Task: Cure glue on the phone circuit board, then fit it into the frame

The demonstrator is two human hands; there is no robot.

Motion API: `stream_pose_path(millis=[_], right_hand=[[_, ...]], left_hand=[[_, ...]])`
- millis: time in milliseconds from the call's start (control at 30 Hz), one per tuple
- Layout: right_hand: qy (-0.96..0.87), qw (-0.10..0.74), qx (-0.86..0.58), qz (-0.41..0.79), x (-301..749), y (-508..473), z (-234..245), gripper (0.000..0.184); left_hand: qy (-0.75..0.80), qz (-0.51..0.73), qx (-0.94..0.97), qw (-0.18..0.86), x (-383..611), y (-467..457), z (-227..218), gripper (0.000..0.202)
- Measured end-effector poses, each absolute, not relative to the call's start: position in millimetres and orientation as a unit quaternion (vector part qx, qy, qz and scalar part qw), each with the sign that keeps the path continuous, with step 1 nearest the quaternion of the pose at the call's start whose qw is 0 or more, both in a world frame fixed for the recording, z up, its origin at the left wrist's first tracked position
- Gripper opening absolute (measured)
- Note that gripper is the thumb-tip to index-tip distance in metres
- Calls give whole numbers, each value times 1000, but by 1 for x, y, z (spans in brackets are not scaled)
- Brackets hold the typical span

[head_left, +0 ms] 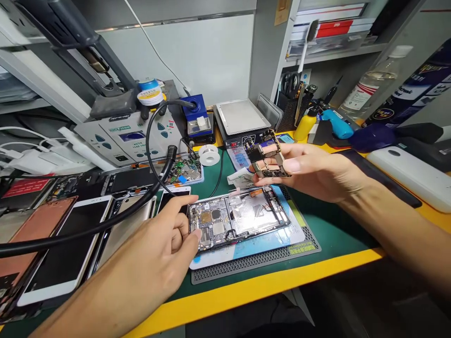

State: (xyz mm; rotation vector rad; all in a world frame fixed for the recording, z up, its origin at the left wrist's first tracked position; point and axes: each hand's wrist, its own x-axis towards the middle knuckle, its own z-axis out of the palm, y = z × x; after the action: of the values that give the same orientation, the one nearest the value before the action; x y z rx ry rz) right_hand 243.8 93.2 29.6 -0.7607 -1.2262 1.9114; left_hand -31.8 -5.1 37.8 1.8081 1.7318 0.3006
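An opened phone (pixel 253 216) lies on a white and blue plate (pixel 246 249), its circuit board and bare metal frame showing. My left hand (pixel 169 249) grips the phone's left end between thumb and index finger, the other fingers curled. Above the phone's far right part, my right hand (pixel 303 169) holds up a phone circuit board (pixel 269 162) with an irregular outline and an open gap, pinched by thumb and fingers. A small whitish wrapper (pixel 241 178) lies behind the phone, below this board.
Several phones, such as a white-framed one (pixel 66 249), lie at left beneath a black hose (pixel 155 188). A soldering station (pixel 134 138), a solder spool (pixel 209 155) and a hot plate (pixel 241 117) stand behind. A white power bank-like block (pixel 412 176) is at right.
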Motion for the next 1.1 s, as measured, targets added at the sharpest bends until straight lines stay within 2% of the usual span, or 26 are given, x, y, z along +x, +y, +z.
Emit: stream_pose_path(millis=[100,267,467,633,967,1100], right_hand=[[-475,362,-299,744,243,93,31,37],[-475,356,-309,743,241,92,30,37],[-480,359,-311,738,242,90,30,35],[-490,364,-327,722,241,90,32,37],[-517,350,-320,713,246,93,30,40],[-525,344,-320,710,244,89,31,39]], left_hand=[[646,45,712,270,-37,-2,38,52],[614,42,738,275,-48,3,34,51],[597,78,771,207,-38,-2,39,25],[527,62,803,272,-17,1,40,9],[538,86,782,302,-15,23,41,18],[504,82,808,294,-14,23,42,13]])
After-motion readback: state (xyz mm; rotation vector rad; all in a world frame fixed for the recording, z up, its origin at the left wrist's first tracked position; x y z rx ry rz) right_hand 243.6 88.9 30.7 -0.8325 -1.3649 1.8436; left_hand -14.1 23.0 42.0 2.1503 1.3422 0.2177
